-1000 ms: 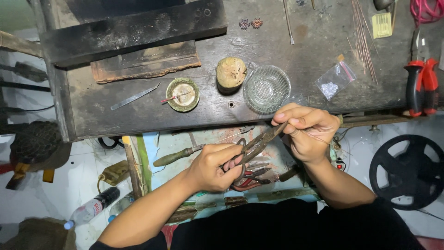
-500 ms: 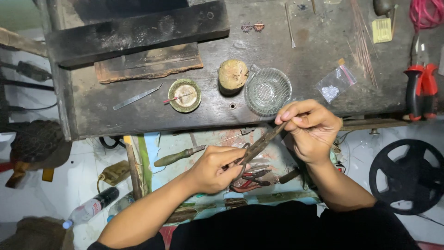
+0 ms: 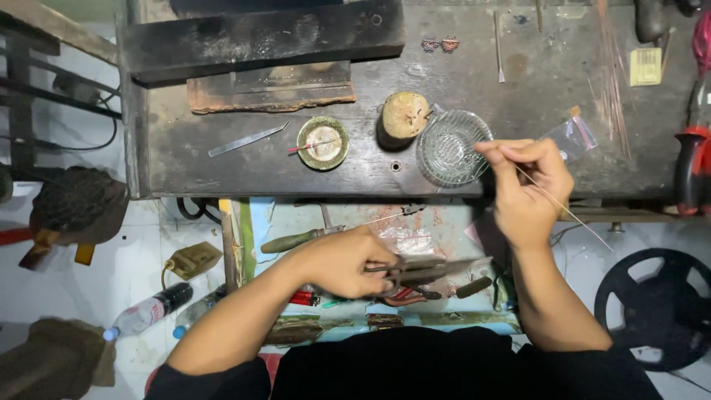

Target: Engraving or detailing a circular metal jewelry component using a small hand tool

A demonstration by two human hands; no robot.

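At centre frame the left hand [image 3: 348, 259] grips what look like shears [image 3: 429, 268], while the right hand [image 3: 527, 191] pinches a thin wire [image 3: 570, 213] beside the glass dish [image 3: 450, 148]. A wooden stump [image 3: 404, 117] and brass cup [image 3: 323, 143] stand left of it on the dark surface [image 3: 222, 167].

Red-handled pliers [image 3: 692, 167] at right edge: cut off by frame. Shears [image 3: 426, 268] handles hidden inside left hand [image 3: 348, 261]. Wire [image 3: 563, 207] tip in right hand [image 3: 527, 185]: too thin to tell.
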